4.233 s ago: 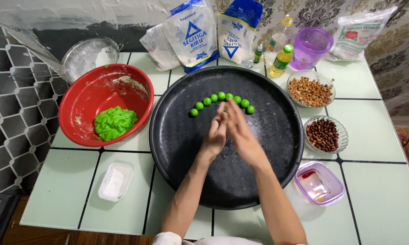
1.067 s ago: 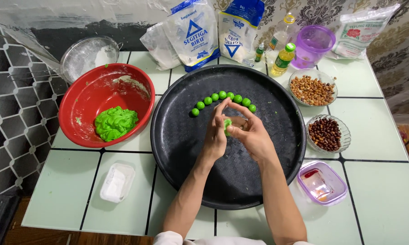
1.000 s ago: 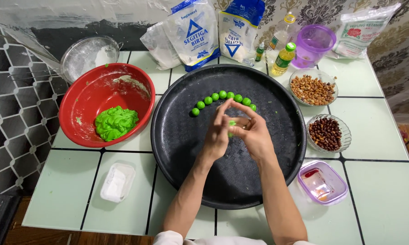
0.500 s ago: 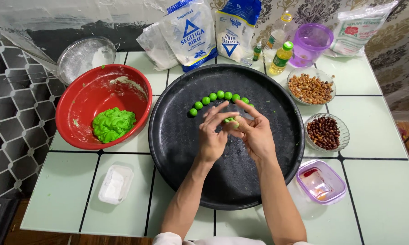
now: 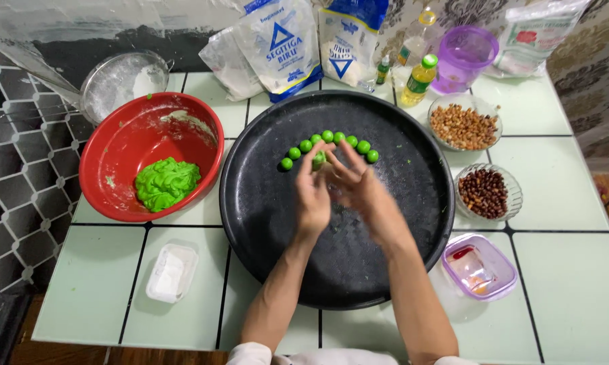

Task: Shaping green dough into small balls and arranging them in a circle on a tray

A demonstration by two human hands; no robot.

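Both hands meet over the far middle of a round black tray (image 5: 385,270) that fills the centre of a pale green tiled table (image 5: 561,270). The left hand (image 5: 313,196) and the right hand (image 5: 358,189) are cupped close together, palms nearly facing, with a small green dough ball (image 5: 319,159) pinched at the fingertips between them. The right hand is blurred, so its exact finger positions cannot be told.

Just beyond the fingers, a curved row of green balls (image 5: 331,142) lies on the tray; about 7 show, and the held ball sits right beside the middle of that row.

To the left of the tray stands a red bowl (image 5: 125,132) with a lump of green dough (image 5: 166,182) in it. Near left lies a small white plastic box (image 5: 172,272). On the right are a glass dish of light peanuts (image 5: 464,126), a glass dish of dark beans (image 5: 483,192) and a purple-rimmed container (image 5: 478,265). Far off stand flour bags (image 5: 277,44), a yellow oil bottle (image 5: 419,80) and a purple jug (image 5: 463,57).
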